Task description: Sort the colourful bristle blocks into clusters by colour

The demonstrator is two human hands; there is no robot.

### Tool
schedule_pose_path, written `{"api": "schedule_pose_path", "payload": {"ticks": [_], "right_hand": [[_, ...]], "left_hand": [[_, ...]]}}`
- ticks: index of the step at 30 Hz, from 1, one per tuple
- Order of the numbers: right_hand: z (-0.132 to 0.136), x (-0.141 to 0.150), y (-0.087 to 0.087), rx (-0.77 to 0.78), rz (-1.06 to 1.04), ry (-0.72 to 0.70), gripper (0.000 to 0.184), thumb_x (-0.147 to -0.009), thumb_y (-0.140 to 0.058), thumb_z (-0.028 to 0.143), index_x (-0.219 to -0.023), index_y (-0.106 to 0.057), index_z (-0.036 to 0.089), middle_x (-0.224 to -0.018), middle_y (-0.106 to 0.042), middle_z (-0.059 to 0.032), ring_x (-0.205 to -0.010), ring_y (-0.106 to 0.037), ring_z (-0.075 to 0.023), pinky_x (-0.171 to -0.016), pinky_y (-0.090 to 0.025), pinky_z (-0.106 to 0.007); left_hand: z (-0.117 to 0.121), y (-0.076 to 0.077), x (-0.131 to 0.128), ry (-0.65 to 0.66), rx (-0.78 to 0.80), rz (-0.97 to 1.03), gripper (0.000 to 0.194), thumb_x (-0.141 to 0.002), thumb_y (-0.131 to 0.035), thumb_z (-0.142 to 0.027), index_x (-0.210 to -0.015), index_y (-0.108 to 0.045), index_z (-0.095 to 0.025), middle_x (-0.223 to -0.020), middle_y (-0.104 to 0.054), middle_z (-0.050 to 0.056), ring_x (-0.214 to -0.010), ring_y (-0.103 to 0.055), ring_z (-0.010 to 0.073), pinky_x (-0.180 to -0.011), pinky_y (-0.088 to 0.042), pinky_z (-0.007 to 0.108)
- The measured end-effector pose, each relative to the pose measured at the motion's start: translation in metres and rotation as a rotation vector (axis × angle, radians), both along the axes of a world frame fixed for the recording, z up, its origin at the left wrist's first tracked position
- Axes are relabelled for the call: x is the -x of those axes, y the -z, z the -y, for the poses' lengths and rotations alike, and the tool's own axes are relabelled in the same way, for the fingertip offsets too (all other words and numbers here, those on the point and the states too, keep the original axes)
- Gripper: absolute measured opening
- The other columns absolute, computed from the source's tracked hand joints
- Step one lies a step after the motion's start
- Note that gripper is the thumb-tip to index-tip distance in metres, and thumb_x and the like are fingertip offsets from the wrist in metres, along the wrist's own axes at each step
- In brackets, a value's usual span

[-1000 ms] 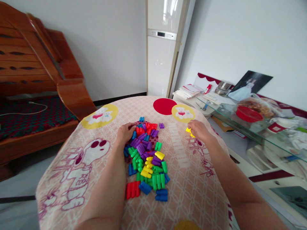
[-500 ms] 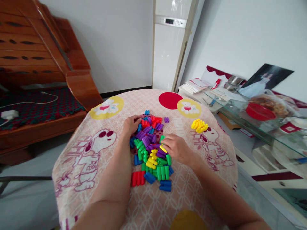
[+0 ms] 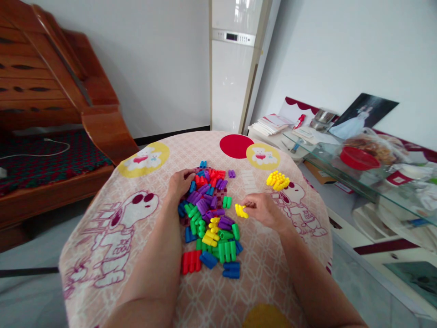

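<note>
A heap of bullet-shaped plastic building blocks in purple [image 3: 202, 207], green [image 3: 227, 250], red [image 3: 191, 262] and blue [image 3: 208, 259] lies in the middle of the round table. Between the thumb and fingers of my right hand [image 3: 261, 209], a yellow building block [image 3: 241, 211] is pinched, just right of the heap. My left hand [image 3: 180, 184] rests at the heap's far left edge, fingers loosely bent beside blue and red blocks, with nothing seen in its grasp. More yellow blocks [image 3: 211, 238] lie within the heap. A separate yellow cluster [image 3: 277, 180] sits farther right.
A patterned cloth [image 3: 136, 255] covers the table. To the right stands a glass shelf [image 3: 317, 157] with a red bowl [image 3: 359, 157], papers and a photo. A wooden bench [image 3: 102, 132] is at left, a white floor-standing air conditioner [image 3: 228, 86] behind.
My right hand has drawn the yellow block away from the heap to the right, uncovering a green block. My left hand stays at the heap's edge. The view has shifted slightly.
</note>
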State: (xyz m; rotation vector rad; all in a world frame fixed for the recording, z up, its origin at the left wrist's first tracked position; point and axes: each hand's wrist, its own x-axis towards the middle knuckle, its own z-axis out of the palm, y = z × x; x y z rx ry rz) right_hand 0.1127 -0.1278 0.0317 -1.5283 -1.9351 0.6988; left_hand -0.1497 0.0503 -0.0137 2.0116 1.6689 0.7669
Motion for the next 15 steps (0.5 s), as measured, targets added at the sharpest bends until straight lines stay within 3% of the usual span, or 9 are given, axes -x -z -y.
{"api": "schedule_pose_path", "payload": {"ticks": [4,8,11,15], "right_hand": [[0.004,-0.036,-0.001,-0.133,-0.180,0.385,0.012,-0.073,-0.061,0.024,-0.078,-0.068,0.017,-0.072,-0.071,-0.0026,-0.065,-0.065,-0.0165,-0.061,-0.048,-0.025],[0.012,-0.076,-0.002,-0.367,0.069,0.812,0.012,-0.074,-0.059,0.027,-0.076,-0.067,0.018,-0.074,-0.071,-0.0061,-0.066,-0.064,-0.0190,-0.065,-0.048,-0.029],[0.014,-0.095,0.005,-0.391,0.364,0.926,0.016,-0.078,-0.053,0.025,-0.075,-0.067,0.018,-0.078,-0.072,-0.0097,-0.071,-0.063,-0.0209,-0.069,-0.044,-0.030],[0.007,-0.102,0.019,-0.305,0.585,0.920,0.021,-0.080,-0.047,0.020,-0.074,-0.067,0.016,-0.076,-0.070,-0.0110,-0.069,-0.059,-0.0206,-0.065,-0.038,-0.029]], "left_hand": [[-0.001,0.002,0.001,-0.002,-0.004,-0.012,0.037,-0.086,-0.049,-0.032,-0.113,-0.072,-0.019,-0.106,-0.074,0.007,-0.096,-0.067,0.0220,-0.086,-0.049,0.029],[-0.002,0.003,0.001,-0.001,-0.007,-0.010,0.038,-0.085,-0.049,-0.032,-0.112,-0.072,-0.019,-0.106,-0.074,0.008,-0.096,-0.067,0.0228,-0.085,-0.049,0.030],[-0.002,0.003,0.001,0.001,-0.011,0.001,0.038,-0.085,-0.049,-0.032,-0.112,-0.072,-0.018,-0.107,-0.074,0.009,-0.097,-0.067,0.0233,-0.086,-0.049,0.030],[-0.002,0.002,0.001,0.005,-0.004,-0.004,0.038,-0.085,-0.049,-0.031,-0.113,-0.072,-0.018,-0.109,-0.073,0.009,-0.100,-0.066,0.0233,-0.088,-0.048,0.030]]}}
